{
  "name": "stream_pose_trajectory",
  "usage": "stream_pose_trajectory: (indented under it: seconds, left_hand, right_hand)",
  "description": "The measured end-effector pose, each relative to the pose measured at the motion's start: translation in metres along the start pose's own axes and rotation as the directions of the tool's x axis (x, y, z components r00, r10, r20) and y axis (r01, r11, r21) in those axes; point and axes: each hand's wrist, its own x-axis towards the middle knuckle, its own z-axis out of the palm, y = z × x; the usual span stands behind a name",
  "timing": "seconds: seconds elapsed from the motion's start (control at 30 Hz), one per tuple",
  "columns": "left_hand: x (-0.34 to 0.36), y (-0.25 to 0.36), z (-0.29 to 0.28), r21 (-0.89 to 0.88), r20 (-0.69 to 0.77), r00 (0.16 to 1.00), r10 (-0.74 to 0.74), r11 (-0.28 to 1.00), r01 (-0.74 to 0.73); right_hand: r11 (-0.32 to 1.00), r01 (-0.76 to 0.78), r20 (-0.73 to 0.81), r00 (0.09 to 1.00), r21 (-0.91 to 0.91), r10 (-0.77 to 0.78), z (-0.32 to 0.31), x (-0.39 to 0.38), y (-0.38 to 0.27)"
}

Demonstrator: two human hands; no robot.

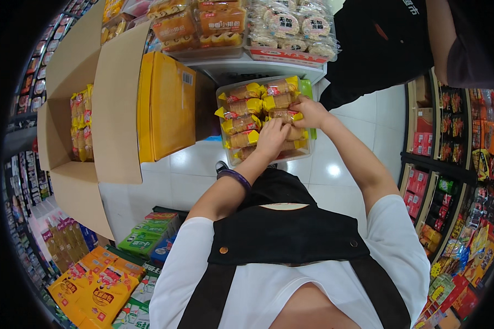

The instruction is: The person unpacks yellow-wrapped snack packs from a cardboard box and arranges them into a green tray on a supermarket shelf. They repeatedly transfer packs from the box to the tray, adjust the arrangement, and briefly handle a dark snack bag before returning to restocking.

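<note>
A clear plastic bin (309, 148) holds several packaged bread rolls (240, 124) in yellow-ended wrappers, stacked in two columns. My left hand (273, 137) lies over the middle of them, its fingers apart and slightly bent, touching the packs. My right hand (307, 112) reaches in at the bin's right side, fingers closed round a pack (280, 114) in the right column; its fingertips are partly hidden. To the left, an open cardboard box (118, 120) has more yellow packs (81, 123) inside, beside a yellow carton (167, 107).
Packaged buns (221, 21) and round pastries (291, 27) sit on the display behind the bin. Another person (373, 49) in black stands at upper right. Shelves of snacks (450, 126) line the right. Yellow and green cartons (96, 285) lie at lower left; tiled floor (340, 175) shows below.
</note>
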Motion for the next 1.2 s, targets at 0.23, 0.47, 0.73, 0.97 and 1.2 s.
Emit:
stream_pose_trajectory:
  seconds: [0.23, 0.47, 0.73, 0.97, 1.2]
  left_hand:
    - [-0.005, 0.0, 0.017, 0.216, -0.124, 0.992, 0.002, 0.976, 0.025]
    - [-0.002, -0.007, 0.025, 0.431, -0.083, 0.997, 0.009, 0.902, 0.028]
    - [0.008, -0.016, 0.046, 0.378, -0.119, 0.985, -0.124, 0.912, 0.161]
    - [-0.048, 0.078, -0.286, -0.761, 0.251, 0.944, 0.216, 0.647, 0.055]
    - [-0.092, -0.011, -0.515, -0.411, -0.188, 0.936, -0.298, 0.889, 0.201]
  right_hand:
    - [0.999, 0.02, -0.209, 0.978, -0.033, -0.027, 0.008, -0.01, -0.019]
    - [0.998, -0.045, -0.366, 0.93, -0.04, 0.027, 0.027, -0.001, -0.024]
    - [0.992, -0.011, -0.41, 0.911, -0.129, -0.043, 0.089, -0.042, -0.064]
    - [0.924, -0.213, -0.284, 0.951, -0.317, 0.121, 0.106, -0.04, -0.051]
    - [0.931, -0.212, -0.29, 0.949, -0.297, 0.124, 0.079, -0.055, -0.078]
